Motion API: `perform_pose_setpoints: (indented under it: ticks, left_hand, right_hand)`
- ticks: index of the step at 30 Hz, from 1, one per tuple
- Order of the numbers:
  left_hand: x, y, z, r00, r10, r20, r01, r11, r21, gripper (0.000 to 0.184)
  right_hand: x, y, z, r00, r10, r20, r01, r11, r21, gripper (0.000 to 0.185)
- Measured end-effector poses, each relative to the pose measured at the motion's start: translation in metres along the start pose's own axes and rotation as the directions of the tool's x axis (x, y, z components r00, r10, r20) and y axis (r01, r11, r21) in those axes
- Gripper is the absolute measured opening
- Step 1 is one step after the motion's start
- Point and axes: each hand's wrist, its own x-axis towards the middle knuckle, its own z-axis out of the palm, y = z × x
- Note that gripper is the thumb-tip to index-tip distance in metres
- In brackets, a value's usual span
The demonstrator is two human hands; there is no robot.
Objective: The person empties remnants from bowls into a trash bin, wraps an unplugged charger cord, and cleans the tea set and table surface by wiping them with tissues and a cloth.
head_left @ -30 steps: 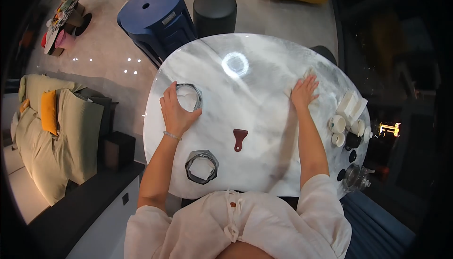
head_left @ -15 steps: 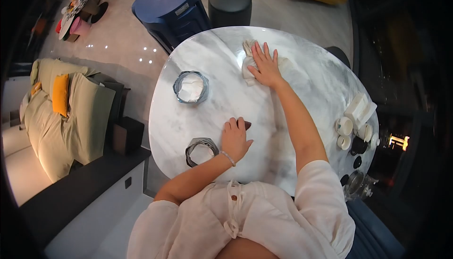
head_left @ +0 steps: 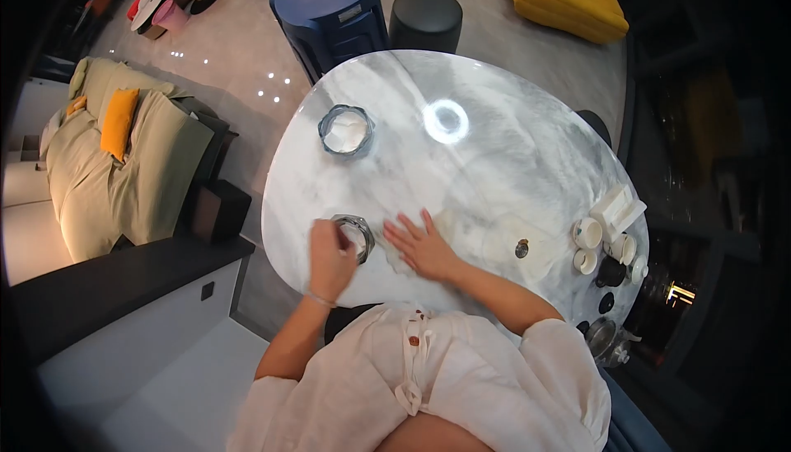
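Note:
My left hand [head_left: 330, 262], slightly blurred, has its fingers curled over the near-left side of a grey faceted glass bowl [head_left: 367, 243] with a white inside. Beside it, my right hand [head_left: 424, 252] lies flat with fingers spread on a thin pale cloth [head_left: 397, 261], pressed to the marble table [head_left: 387, 180]. Most of that cloth is hidden under the palm. Farther back stands a bluish faceted glass bowl [head_left: 347, 131], also white inside. No dark brown piece shows near my left hand.
At the table's right edge are white cups [head_left: 587, 232], a tissue box [head_left: 614, 211] and a glass teapot [head_left: 606, 338]. Beyond the far edge stand blue stacked stools [head_left: 329, 15] and a black round stool [head_left: 426, 23]. A sofa [head_left: 148, 163] is on the left.
My right hand has come from the far part of the table to the near side with the cloth. My left hand has moved left from the dark brown piece to the near bowl.

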Motion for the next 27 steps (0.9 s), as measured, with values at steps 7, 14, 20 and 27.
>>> perform_pose_setpoints:
  ticks: [7, 14, 20, 27]
  left_hand:
    - [-0.047, -0.099, -0.001, 0.872, -0.487, 0.046, 0.483, 0.843, -0.237, 0.024]
    - [-0.046, -0.112, 0.009, 0.858, -0.476, 0.192, 0.499, 0.689, -0.526, 0.026]
    - [-0.034, -0.095, 0.001, 0.891, -0.448, 0.074, 0.450, 0.848, -0.280, 0.024]
    - [-0.008, -0.142, -0.036, 0.851, -0.515, 0.101, 0.517, 0.788, -0.334, 0.023]
  right_hand:
    - [0.007, 0.066, -0.024, 0.980, 0.197, -0.009, -0.197, 0.979, -0.055, 0.065]
    - [0.051, 0.241, -0.089, 0.409, 0.862, -0.301, -0.910, 0.412, -0.056, 0.063]
    - [0.133, 0.159, -0.045, 0.801, 0.541, -0.256, -0.590, 0.785, -0.189, 0.067]
    - [0.142, 0.135, -0.051, 0.858, 0.358, -0.368, -0.422, 0.900, -0.107, 0.066]
